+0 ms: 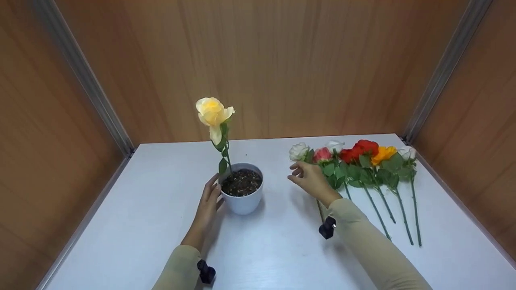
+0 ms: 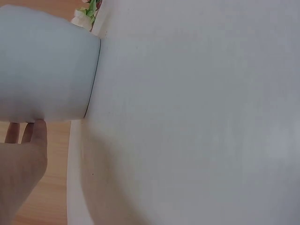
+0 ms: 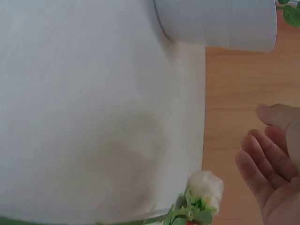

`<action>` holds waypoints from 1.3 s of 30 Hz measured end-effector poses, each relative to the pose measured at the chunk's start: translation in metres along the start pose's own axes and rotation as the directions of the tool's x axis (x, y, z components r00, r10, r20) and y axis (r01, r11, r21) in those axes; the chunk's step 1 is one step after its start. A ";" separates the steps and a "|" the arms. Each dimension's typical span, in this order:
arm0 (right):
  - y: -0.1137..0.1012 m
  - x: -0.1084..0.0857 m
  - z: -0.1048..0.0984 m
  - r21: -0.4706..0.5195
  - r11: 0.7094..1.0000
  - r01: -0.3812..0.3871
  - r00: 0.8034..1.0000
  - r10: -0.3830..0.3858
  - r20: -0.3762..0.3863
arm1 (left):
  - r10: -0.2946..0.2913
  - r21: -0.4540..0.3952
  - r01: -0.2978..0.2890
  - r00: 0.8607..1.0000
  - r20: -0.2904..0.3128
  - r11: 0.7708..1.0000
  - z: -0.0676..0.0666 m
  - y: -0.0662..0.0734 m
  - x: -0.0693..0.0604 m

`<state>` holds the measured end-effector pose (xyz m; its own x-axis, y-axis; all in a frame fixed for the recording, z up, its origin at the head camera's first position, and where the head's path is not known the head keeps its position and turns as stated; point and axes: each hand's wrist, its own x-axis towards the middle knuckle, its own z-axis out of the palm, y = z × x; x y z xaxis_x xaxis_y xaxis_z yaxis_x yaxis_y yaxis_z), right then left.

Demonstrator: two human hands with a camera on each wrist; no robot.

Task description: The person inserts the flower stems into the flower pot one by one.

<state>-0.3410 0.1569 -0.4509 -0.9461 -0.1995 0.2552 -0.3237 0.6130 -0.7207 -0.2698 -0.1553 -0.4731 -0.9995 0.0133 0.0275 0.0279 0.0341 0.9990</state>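
A white pot [image 1: 244,204] of dark soil stands on the table, with one yellow rose [image 1: 212,112] upright in it near the left rim. My left hand [image 1: 206,207] touches the pot's left side with extended fingers; in the left wrist view the fingertips rest against the pot [image 2: 44,70]. My right hand [image 1: 312,181] hangs above the table between the pot and the flowers, fingers loosely bent, holding nothing. Below it lies a white rose [image 1: 299,152], which the right wrist view shows as a pale bloom [image 3: 206,190] beside the hand [image 3: 276,164].
On the right of the table [image 1: 161,173], a row of flowers lies with stems toward me: a pink rose [image 1: 322,155], red roses [image 1: 366,148], an orange rose [image 1: 383,155] and white ones [image 1: 407,152]. Wooden panels [image 1: 266,72] enclose the table at the back and sides.
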 end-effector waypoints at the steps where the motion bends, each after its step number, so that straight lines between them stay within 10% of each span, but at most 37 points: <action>1: 0.004 -0.002 -0.004 -0.013 1.000 -0.024 1.000 0.024 0.013 | -0.001 0.005 0.001 1.000 -0.001 1.000 0.000 0.000 0.001; 21: 0.057 -0.039 -0.033 -0.104 0.959 -0.264 0.936 0.281 0.210 | 0.016 0.021 -0.016 0.999 -0.033 1.000 -0.001 -0.016 0.009; 27: 0.064 -0.046 -0.033 0.010 0.925 -0.379 0.881 0.357 0.311 | 0.044 0.003 -0.044 0.999 -0.014 0.999 0.000 -0.017 0.008; 39: 0.066 -0.043 -0.033 0.169 0.894 -0.414 0.877 0.342 0.338 | 0.016 0.040 -0.015 1.000 -0.022 0.999 -0.001 -0.016 0.005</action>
<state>-0.3211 0.2316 -0.4884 -0.9446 -0.2233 -0.2406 0.1003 0.5014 -0.8594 -0.2757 -0.1565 -0.4888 -0.9990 -0.0076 0.0443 0.0436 0.0737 0.9963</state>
